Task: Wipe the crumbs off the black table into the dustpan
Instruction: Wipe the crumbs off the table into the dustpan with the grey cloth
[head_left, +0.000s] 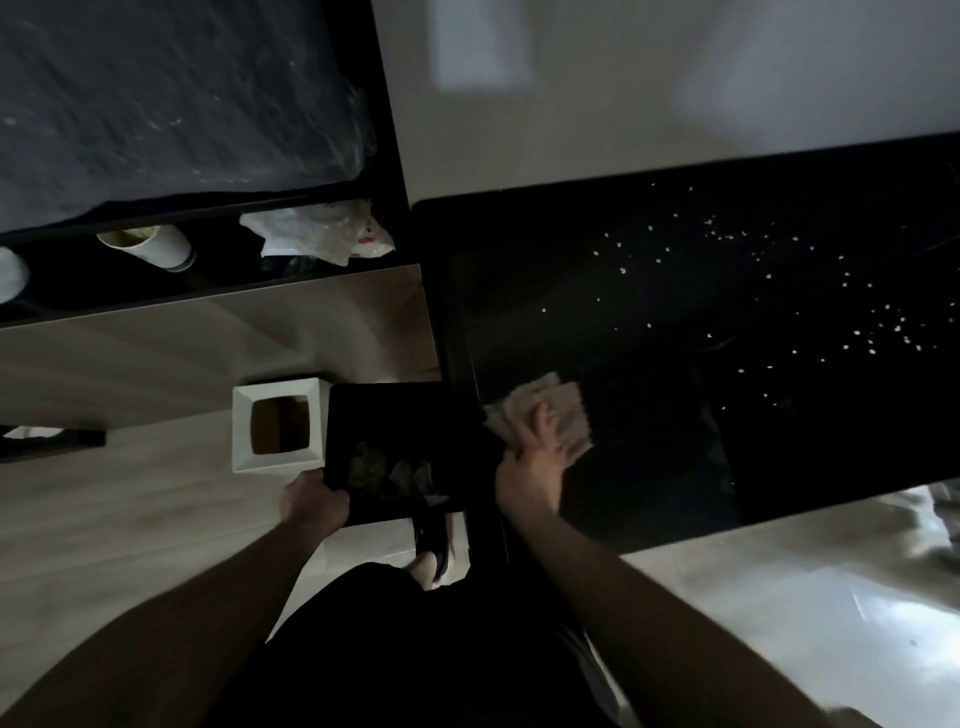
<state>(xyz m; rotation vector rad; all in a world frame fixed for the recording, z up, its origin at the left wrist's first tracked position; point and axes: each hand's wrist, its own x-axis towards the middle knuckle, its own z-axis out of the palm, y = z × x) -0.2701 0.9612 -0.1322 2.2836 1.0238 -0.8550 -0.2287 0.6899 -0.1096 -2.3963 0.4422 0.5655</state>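
The fingers (545, 423) of the right hand (530, 467) lie spread and fairly straight on a pale cloth (550, 410), pressing it flat against the black table (675, 441) near the table's left edge; motion blur smears the fingertips, so their exact curl is hard to read. The left hand (314, 501) curls around the near corner of the dustpan (384, 421) and grips it — the pan sits level just beside the table's left edge, lower than the tabletop, with a dull heap of debris (389, 470) already lying in its near half.

Pale crumbs (779, 291) are scattered over the far and right parts of the table, well apart from the cloth, while the dark surface around the cloth shows none that can be made out.

On the wooden floor just left of the dustpan stands 1 white square bin (278, 426) with a brown inside. Farther off, a dark shelf holds a white cup (150, 247) lying on its side and a crumpled plastic bag (317, 234). Between the forearms — below the pan — a foot in a dark slipper (431, 545) shows.
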